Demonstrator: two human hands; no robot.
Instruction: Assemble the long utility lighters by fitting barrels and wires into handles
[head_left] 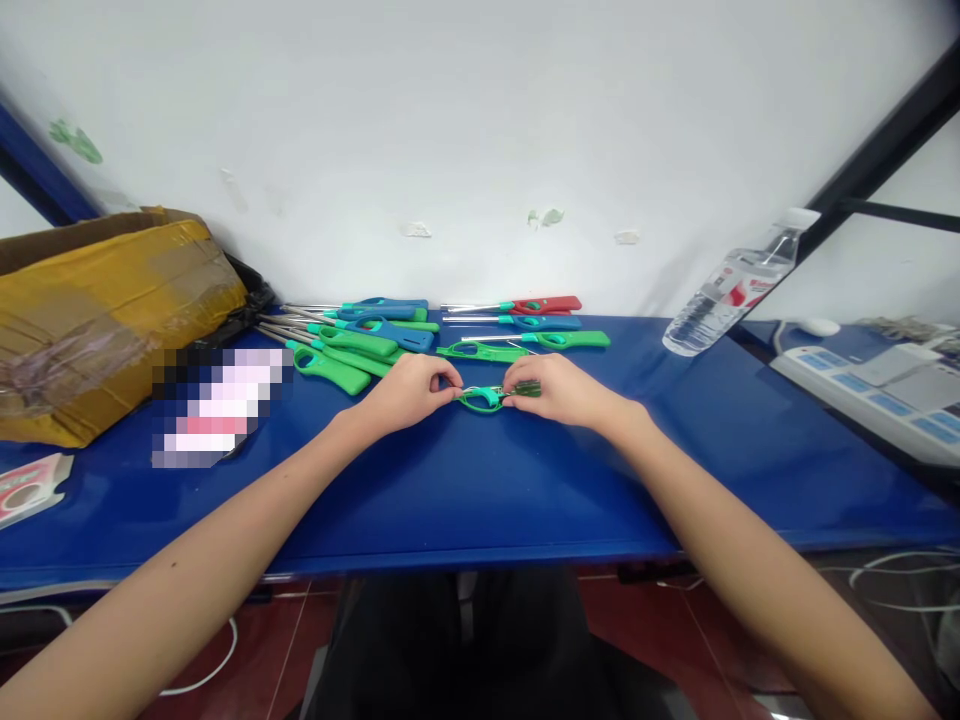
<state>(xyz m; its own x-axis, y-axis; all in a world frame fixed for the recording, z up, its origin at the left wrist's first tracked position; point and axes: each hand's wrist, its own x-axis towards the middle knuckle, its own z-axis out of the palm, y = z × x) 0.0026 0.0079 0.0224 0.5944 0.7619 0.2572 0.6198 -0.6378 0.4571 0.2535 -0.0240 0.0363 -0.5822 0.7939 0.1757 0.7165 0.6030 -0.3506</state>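
Between my hands is a green lighter half (pixel 481 400), a long-nosed gas lighter's body with a teal trigger and inner parts exposed. My left hand (pixel 418 388) is closed in a pinch at its front end. At the handle end, my right hand (pixel 551 387) pinches it, fingers partly covering the handle. Just beyond lies a separate green lighter shell (pixel 484 351), flat on the table. Behind that, assembled lighters with metal tubes rest in a row: a green one (pixel 574 340), a blue one (pixel 547 323) and a red one (pixel 546 304).
A pile of green and blue lighters (pixel 345 345) lies left of my hands. Further left are a taped cardboard box (pixel 112 330) and a pixelated item (pixel 225 405). A water bottle (pixel 731 285) leans at the right, before a white scale-like device (pixel 885 390). A wall backs the blue table (pixel 480 500).
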